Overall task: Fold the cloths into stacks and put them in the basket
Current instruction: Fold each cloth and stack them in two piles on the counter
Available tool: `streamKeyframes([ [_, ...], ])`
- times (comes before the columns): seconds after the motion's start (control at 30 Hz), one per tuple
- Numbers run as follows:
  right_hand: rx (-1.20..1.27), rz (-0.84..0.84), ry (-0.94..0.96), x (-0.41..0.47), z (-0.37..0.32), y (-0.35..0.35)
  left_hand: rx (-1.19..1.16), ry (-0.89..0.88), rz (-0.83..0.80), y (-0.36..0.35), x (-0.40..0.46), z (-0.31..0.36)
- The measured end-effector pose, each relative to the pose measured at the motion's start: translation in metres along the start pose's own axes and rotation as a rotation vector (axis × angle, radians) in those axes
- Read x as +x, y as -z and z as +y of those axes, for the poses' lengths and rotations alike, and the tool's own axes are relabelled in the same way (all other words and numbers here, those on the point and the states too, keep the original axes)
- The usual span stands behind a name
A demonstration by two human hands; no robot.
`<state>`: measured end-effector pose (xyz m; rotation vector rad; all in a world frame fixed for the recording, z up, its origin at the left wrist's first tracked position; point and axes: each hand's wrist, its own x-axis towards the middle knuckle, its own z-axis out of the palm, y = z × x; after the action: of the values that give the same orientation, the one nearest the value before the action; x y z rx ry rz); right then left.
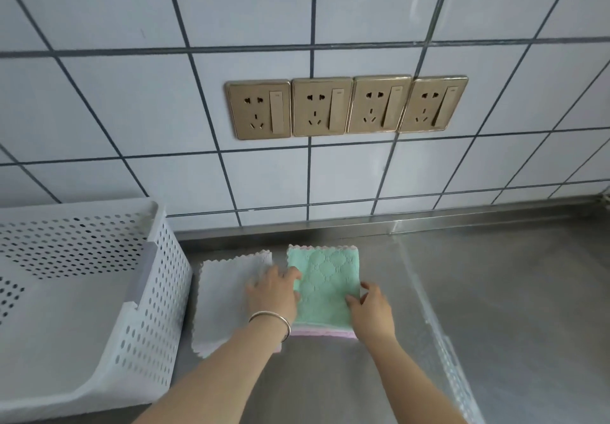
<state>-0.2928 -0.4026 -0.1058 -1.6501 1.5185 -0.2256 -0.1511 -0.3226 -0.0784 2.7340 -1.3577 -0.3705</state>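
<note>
Two folded stacks lie side by side on the steel counter. The left stack has a grey cloth on top with a pink edge under it. The right stack has a green cloth on top and a pink cloth beneath. My left hand, with a silver bangle at the wrist, rests across the gap between the stacks, its fingers touching the green cloth's left edge. My right hand presses on the green cloth's right front corner. The white perforated basket stands at the left and looks empty.
A tiled wall with a row of gold sockets rises behind the counter. The counter has a raised steel back edge. A bright reflected stripe runs down the counter at the right.
</note>
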Motion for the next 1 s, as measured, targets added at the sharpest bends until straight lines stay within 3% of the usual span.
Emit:
streamKeyframes([
  [0.2,-0.11,-0.036,-0.074,0.011,-0.02,0.001,0.034,0.051,-0.043,-0.004,0.005,0.01],
  [0.53,-0.006,-0.064,-0.196,0.028,-0.015,0.005,-0.009,-0.003,-0.064,-0.011,0.012,0.028],
  [0.63,0.039,-0.071,-0.231,0.033,-0.013,0.006,-0.33,0.145,-0.097,-0.015,0.012,0.04],
  [0.77,0.067,-0.135,-0.3,0.04,-0.005,0.004,-0.787,0.465,-0.158,-0.016,0.011,0.045],
  [1.0,0.192,-0.292,-0.327,0.038,0.01,0.018,-0.753,0.594,-0.27,-0.008,0.015,0.052],
])
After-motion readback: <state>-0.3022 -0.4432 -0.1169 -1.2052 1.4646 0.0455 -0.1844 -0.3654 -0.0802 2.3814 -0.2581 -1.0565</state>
